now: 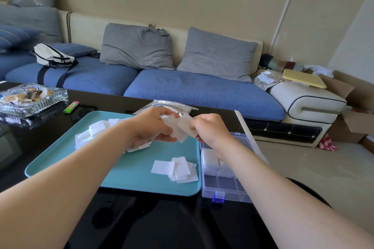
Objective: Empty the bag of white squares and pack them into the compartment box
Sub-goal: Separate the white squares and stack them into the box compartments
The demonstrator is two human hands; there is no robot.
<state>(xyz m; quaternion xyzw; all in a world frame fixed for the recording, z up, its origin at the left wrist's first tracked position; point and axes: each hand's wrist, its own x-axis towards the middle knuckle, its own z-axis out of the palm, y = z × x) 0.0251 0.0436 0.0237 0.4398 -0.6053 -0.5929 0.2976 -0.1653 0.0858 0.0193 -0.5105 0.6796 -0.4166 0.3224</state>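
A sheaf of squares [180, 130] sits at frame centre, pinched from both sides: the left hand [150, 127] curls round one edge and the right hand [210, 129] nips the other. This looks like the gathering step. Next, the stack probably needs squaring up, then lowering into a free cell of the box [230, 188] at lower right. The box's upper cell holds a white stack, and the nearer cells look bare. More squares lie loose on the tray [131, 170], some centre-left and some beside the box. The bag [174, 105] lies just above the hands.

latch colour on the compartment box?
Blue latch on the clear compartment box; head view.
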